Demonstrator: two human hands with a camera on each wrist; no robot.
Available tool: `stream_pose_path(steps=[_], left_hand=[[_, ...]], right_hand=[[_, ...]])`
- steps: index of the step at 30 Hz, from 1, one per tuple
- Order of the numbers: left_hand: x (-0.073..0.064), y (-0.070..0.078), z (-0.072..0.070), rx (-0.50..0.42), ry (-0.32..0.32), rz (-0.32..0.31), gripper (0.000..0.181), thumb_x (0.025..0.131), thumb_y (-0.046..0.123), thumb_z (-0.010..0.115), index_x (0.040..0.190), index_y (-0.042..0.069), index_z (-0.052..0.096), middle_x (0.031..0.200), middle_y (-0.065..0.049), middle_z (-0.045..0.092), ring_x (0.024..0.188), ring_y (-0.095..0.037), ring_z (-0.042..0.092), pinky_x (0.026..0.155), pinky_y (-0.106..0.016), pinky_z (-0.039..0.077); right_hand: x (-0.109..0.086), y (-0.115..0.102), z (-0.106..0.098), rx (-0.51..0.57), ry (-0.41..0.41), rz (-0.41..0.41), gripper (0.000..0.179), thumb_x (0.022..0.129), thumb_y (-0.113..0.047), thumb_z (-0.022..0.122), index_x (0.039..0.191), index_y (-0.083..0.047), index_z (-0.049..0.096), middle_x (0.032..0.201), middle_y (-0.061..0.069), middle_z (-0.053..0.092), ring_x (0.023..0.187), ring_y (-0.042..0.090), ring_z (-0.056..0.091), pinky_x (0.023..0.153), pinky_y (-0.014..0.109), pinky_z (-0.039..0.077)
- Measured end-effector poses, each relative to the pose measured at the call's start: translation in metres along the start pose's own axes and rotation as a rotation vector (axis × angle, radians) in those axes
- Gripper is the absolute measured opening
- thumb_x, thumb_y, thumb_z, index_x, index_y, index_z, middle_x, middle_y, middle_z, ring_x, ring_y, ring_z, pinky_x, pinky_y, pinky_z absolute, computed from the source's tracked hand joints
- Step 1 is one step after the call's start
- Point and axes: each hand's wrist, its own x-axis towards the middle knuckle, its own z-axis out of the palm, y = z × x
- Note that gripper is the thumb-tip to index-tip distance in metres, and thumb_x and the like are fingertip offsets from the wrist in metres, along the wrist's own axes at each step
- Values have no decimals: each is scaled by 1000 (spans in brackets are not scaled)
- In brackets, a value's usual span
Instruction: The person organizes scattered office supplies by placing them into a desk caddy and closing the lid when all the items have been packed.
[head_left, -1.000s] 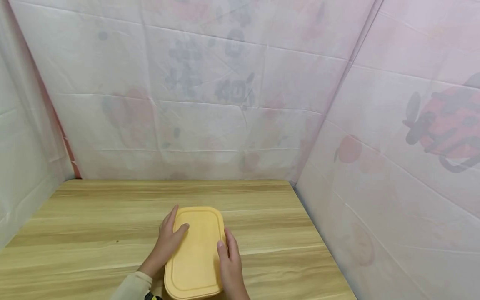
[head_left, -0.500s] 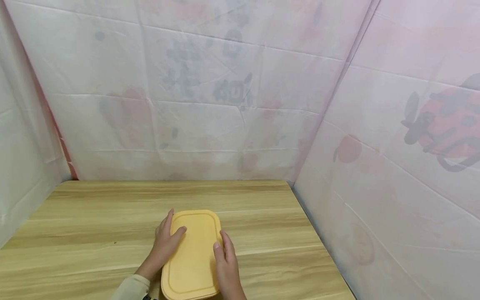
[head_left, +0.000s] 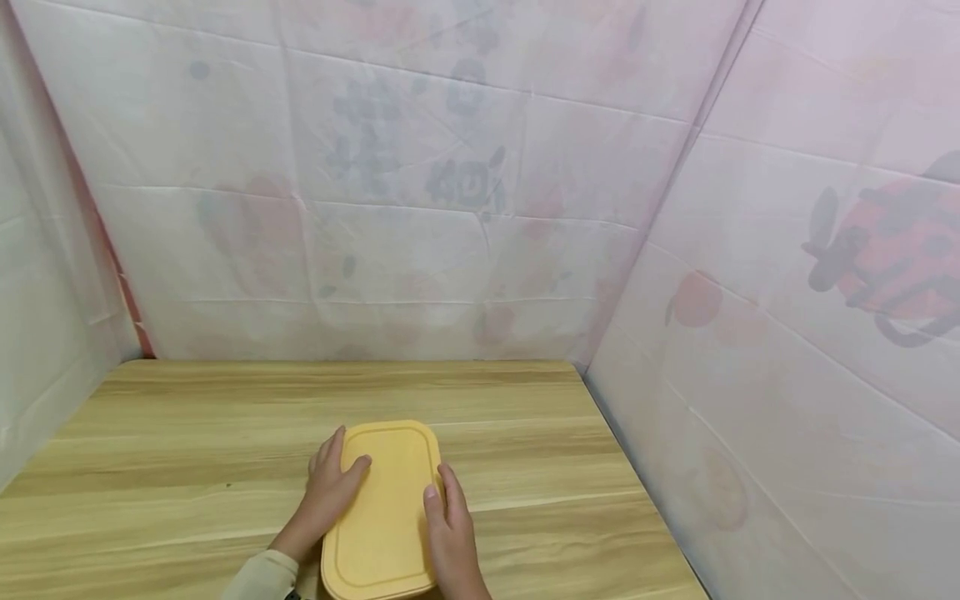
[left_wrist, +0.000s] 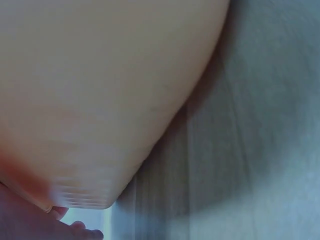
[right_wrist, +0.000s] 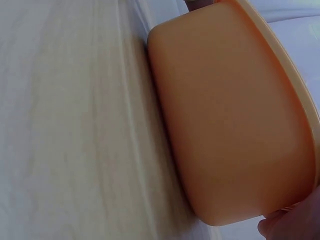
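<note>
A yellow rectangular lidded box (head_left: 384, 517) rests on the wooden table, its long side pointing away from me. My left hand (head_left: 327, 490) grips its left side toward the far end, thumb on the lid and fingers over the edge. On the right side my right hand (head_left: 454, 537) holds it, thumb along the lid's rim and fingers against the wall. The left wrist view shows the box's smooth pale wall (left_wrist: 110, 100) close up. In the right wrist view the box's side appears orange (right_wrist: 225, 115), with the lid's rim along it. The box's contents are hidden.
The table (head_left: 187, 433) has light wood grain and a small dark spot on its left part. Printed fabric sheets (head_left: 420, 267) stand as walls behind it and on both sides. The right sheet (head_left: 750, 400) runs along the table's right edge.
The box and both hands appear slightly lower and further left in the head view, which itself has shifted a little. Both hands keep the same hold.
</note>
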Motion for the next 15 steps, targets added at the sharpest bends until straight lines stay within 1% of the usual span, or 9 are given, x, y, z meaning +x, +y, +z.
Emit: stream_pose_path(steps=[6, 10, 13, 15], left_hand=[[1, -2, 1, 21, 7, 8, 82, 97, 55, 42, 155, 16, -1, 159, -16, -1, 143, -42, -4, 105, -71, 9], [3, -3, 1, 32, 2, 21, 82, 97, 55, 42, 155, 16, -1, 159, -16, -1, 143, -42, -3, 106, -71, 10], [4, -3, 1, 38, 4, 31, 82, 97, 55, 42, 155, 16, 0, 159, -16, -1, 143, -42, -3, 105, -71, 11], [4, -2, 0, 47, 1, 38, 83, 97, 56, 41, 155, 16, -2, 159, -16, -4, 143, -43, -5, 104, -72, 10]], right_hand=[[-1, 1, 3, -7, 33, -5, 62, 101, -46, 38, 152, -15, 21, 155, 4, 26, 142, 27, 27, 111, 55, 25], [-3, 0, 4, -14, 68, -10, 61, 101, -45, 40, 151, -14, 24, 154, 6, 29, 141, 28, 28, 111, 55, 25], [-4, 0, 4, -11, 76, -14, 59, 101, -44, 40, 150, -15, 26, 154, 6, 30, 140, 27, 29, 111, 54, 25], [-3, -1, 3, -8, 77, -9, 57, 101, -44, 40, 150, -16, 27, 153, 6, 31, 140, 27, 30, 111, 55, 25]])
